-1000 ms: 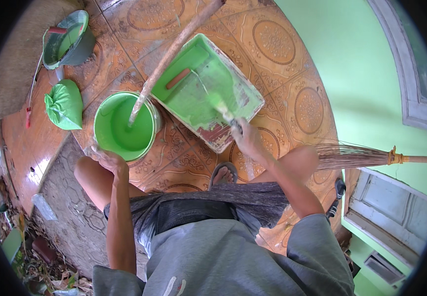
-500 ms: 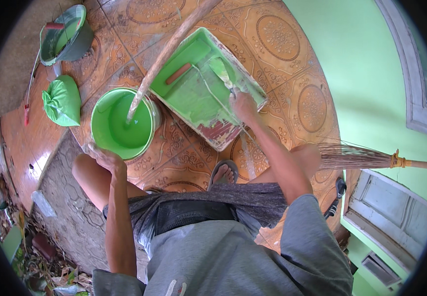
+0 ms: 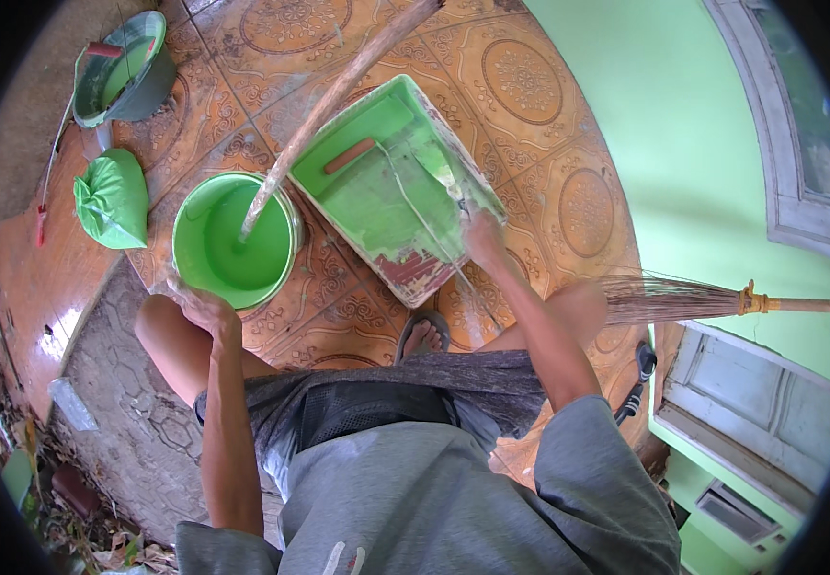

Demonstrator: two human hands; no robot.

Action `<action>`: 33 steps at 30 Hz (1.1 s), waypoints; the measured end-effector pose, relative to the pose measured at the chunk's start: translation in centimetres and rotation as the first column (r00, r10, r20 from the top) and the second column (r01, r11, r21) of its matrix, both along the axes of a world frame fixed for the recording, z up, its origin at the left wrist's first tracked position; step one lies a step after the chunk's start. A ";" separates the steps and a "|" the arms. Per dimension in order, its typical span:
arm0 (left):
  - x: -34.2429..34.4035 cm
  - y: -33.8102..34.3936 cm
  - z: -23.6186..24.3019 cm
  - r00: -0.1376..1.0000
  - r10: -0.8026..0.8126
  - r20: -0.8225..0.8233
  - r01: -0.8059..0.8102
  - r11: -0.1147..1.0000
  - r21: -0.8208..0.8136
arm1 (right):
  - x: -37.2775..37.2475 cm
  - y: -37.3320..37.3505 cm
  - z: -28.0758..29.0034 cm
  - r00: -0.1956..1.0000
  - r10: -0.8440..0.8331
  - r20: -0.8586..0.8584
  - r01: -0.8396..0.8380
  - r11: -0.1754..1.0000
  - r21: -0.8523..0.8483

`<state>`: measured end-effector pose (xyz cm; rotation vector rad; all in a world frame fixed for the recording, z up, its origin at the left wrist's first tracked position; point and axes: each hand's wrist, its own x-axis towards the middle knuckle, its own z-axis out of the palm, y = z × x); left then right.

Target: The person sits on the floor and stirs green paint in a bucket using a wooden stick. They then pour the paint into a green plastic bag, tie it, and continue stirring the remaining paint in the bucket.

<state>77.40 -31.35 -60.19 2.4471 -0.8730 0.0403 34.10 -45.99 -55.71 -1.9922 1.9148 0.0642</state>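
Paint tray (image 3: 376,196): rectangular, green, flat on the tiled floor (image 3: 539,96) ahead of the knees; coated inside with green paint, dried red-brown smears at the near corner; one small red-brown piece lying in its far end.
Right hand (image 3: 484,240): clenched on a thin handle at the tray's right rim; brush or roller head (image 3: 437,165) pale with paint, resting inside the tray.
Left hand (image 3: 202,307): fingers curled over the near rim of the bucket, gripping it.
Bucket (image 3: 233,240): round, green, just left of the tray, nearly touching it; filled part-way with bright green paint.
Stick (image 3: 338,91): one long wooden pole, lower end dipped in the bucket's paint, leaning away over the tray's far-left corner toward the top edge.
Second pail (image 3: 125,67): grey, smeared green inside, well apart at upper left, a red-handled tool across its rim.
Green bag (image 3: 113,196): one, tied shut, between the pail and the bucket.
Containers counted: three, namely tray, bucket, pail.
Broom (image 3: 712,299): one, lying at right, bristles pointing toward the right knee.
Foot (image 3: 422,335): one in a sandal, just below the tray's near corner.
Edges: green wall (image 3: 712,134) close on the right; floor step down to rough concrete at left.
Open room: bare tiles beyond the tray, toward the wall.
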 end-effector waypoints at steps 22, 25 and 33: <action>-0.3 -0.4 0.7 1.000 -0.002 0.008 0.002 0.999 0.053 | -3.7 2.7 3.0 0.986 -0.012 0.164 0.029 0.995 -0.099; -0.7 -0.6 0.9 0.998 -0.041 -0.046 0.041 0.999 0.008 | -3.8 2.9 4.4 0.980 0.009 0.201 0.034 0.977 -0.210; -0.3 -0.2 0.1 0.999 -0.022 -0.023 0.023 0.999 0.038 | -7.1 -2.6 4.5 0.955 -0.282 0.091 0.297 0.908 -0.295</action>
